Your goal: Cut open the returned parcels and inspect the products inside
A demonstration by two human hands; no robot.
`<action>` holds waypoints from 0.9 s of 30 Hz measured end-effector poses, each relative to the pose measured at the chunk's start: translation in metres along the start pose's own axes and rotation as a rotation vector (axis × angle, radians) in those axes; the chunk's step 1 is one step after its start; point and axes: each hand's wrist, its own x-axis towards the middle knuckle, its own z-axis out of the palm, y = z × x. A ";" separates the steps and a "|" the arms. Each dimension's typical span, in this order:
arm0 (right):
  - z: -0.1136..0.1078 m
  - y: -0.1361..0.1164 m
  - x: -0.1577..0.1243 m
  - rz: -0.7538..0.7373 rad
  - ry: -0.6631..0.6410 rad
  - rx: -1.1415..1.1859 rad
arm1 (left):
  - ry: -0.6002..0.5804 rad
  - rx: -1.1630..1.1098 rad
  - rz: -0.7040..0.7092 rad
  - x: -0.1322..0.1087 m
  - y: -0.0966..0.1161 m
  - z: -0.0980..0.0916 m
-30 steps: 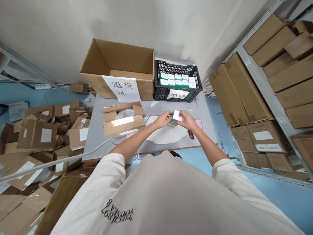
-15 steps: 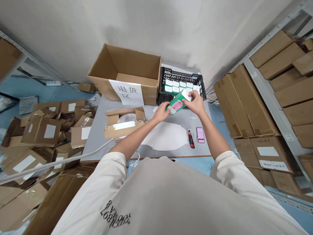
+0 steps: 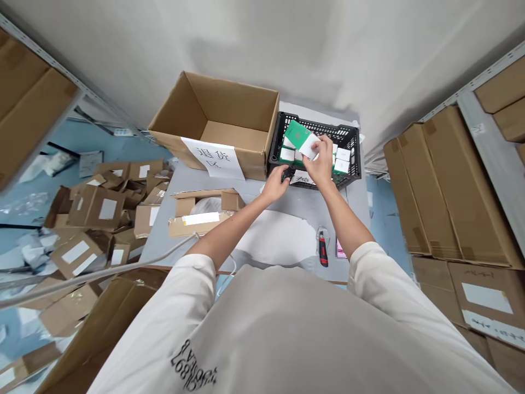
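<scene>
My right hand (image 3: 320,160) is closed on a small green and white box (image 3: 301,138), held tilted over the black plastic crate (image 3: 351,135). Several green and white boxes (image 3: 340,158) stand in rows inside the crate. My left hand (image 3: 277,185) rests at the crate's front rim, fingers curled on its edge. A white paper label hangs on the crate front between my hands.
A large open cardboard box (image 3: 221,123) with a paper sign stands left of the crate. An opened parcel (image 3: 200,210), a white sheet (image 3: 279,241), a red utility knife (image 3: 323,249) and a phone (image 3: 340,249) lie on the grey table. Shelves of cartons (image 3: 447,186) at right, scattered boxes (image 3: 98,208) at left.
My right hand carried the green box forward from above the table to over the crate. My left hand let go of it and moved onto the crate's front rim.
</scene>
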 end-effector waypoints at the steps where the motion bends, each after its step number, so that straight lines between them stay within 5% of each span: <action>1: 0.009 0.007 0.002 -0.012 -0.032 -0.007 | 0.000 0.007 -0.001 0.000 -0.002 0.000; 10: 0.054 0.041 -0.023 -0.009 -0.285 0.013 | -0.022 0.115 -0.022 -0.010 -0.027 -0.010; 22: 0.037 0.017 -0.061 -0.087 -0.281 -0.041 | -0.064 0.139 0.001 -0.025 -0.033 -0.010; 27: 0.045 -0.006 -0.080 -0.141 -0.287 -0.012 | -0.024 0.156 0.022 -0.045 -0.028 -0.026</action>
